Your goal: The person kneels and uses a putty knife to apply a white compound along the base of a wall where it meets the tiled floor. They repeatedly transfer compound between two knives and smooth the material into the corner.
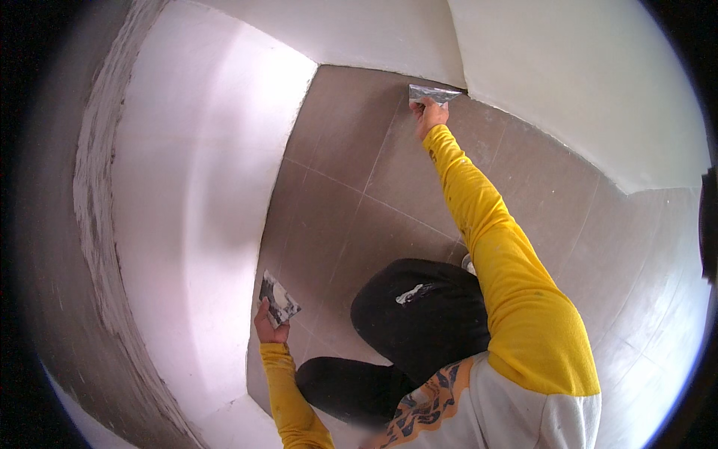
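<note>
My right hand (431, 118) reaches far forward, closed around a wide putty knife (434, 94) with a flat metal blade. The blade's far right corner is at the foot of the wall corner, where wall and floor meet; whether it touches the wall I cannot tell. Low on the left, my left hand (271, 325) grips a smaller putty knife (278, 299). Its blade carries a patch of whitish filler and dark smears. The left hand is near the white wall, above the floor. The handles are mostly hidden by my fingers.
A white wall (202, 187) rises on the left, with a rough strip (93, 172) along its edge. Another pale wall (583, 90) juts out at the far right. Brown floor tiles (419, 179) lie between. My bent knees (419, 307) in dark trousers, one smeared white, fill the near middle.
</note>
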The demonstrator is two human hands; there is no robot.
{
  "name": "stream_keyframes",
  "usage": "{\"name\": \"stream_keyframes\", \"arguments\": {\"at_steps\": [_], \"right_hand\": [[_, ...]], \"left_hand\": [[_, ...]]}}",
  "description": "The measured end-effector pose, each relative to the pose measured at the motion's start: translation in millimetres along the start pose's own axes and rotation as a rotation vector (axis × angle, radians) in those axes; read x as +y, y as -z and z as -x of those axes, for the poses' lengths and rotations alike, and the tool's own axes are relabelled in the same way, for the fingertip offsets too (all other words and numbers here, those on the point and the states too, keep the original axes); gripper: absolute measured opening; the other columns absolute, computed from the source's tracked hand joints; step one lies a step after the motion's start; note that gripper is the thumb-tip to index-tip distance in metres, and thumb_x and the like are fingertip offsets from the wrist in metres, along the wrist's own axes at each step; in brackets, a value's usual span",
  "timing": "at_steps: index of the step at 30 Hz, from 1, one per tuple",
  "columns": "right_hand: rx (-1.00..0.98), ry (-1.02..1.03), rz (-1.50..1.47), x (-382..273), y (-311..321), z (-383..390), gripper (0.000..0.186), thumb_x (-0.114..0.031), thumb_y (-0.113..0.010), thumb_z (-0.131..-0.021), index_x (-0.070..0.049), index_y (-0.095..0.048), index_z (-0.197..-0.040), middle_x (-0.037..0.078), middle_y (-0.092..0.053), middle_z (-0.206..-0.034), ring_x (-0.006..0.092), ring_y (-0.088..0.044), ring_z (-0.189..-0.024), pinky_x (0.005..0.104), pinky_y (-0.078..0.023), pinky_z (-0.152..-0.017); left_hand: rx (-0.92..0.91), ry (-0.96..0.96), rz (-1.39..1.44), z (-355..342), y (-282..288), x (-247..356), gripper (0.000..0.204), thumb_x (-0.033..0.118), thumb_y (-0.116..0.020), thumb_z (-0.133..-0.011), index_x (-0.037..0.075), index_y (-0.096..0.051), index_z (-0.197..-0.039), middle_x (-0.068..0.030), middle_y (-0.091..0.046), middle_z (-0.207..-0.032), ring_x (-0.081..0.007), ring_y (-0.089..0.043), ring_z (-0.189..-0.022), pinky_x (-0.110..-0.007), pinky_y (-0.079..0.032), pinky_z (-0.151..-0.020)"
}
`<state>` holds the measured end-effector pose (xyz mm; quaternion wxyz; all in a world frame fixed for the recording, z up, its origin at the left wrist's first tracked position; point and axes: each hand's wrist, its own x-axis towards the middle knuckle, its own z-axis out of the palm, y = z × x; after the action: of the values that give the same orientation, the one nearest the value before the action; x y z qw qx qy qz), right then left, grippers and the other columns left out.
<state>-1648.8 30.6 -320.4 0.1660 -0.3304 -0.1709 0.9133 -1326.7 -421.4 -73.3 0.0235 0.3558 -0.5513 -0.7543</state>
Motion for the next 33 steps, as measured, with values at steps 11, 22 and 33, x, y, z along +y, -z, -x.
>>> {"name": "stream_keyframes", "arguments": {"at_steps": [11,22,33], "right_hand": [[0.057,0.02,-0.179,-5.7,-1.8,-34.3,0.093,0.003,-0.06,-0.086,-0.006,0.007,-0.15,0.016,-0.055,-0.104,0.0255,-0.062,-0.078,0.036,-0.061,-0.068],[0.074,-0.01,-0.173,-15.7,-14.2,-39.6,0.092,-0.005,-0.067,-0.088,-0.002,0.0,-0.152,0.018,-0.06,-0.11,0.0237,-0.063,-0.072,0.0333,-0.06,-0.066],[0.138,0.061,-0.052,-21.5,-23.8,-61.4,0.05,-0.003,-0.063,-0.088,0.011,-0.035,-0.127,0.019,-0.062,-0.103,0.0264,-0.065,-0.069,0.0353,-0.059,-0.065]], "left_hand": [[-0.052,-0.003,0.007,1.5,-5.4,1.3,0.021,0.01,-0.063,-0.09,0.006,-0.063,-0.111,-0.0091,-0.07,-0.107,-0.0212,-0.069,-0.093,-0.035,-0.059,-0.081],[-0.069,0.003,0.019,-5.9,0.6,2.7,0.023,0.011,-0.063,-0.091,0.004,-0.062,-0.113,-0.0096,-0.069,-0.109,-0.0221,-0.069,-0.094,-0.037,-0.058,-0.083],[-0.053,-0.036,0.002,1.0,0.3,2.8,0.024,0.012,-0.062,-0.091,0.004,-0.061,-0.113,-0.0102,-0.069,-0.109,-0.0226,-0.069,-0.095,-0.035,-0.058,-0.082]]}}
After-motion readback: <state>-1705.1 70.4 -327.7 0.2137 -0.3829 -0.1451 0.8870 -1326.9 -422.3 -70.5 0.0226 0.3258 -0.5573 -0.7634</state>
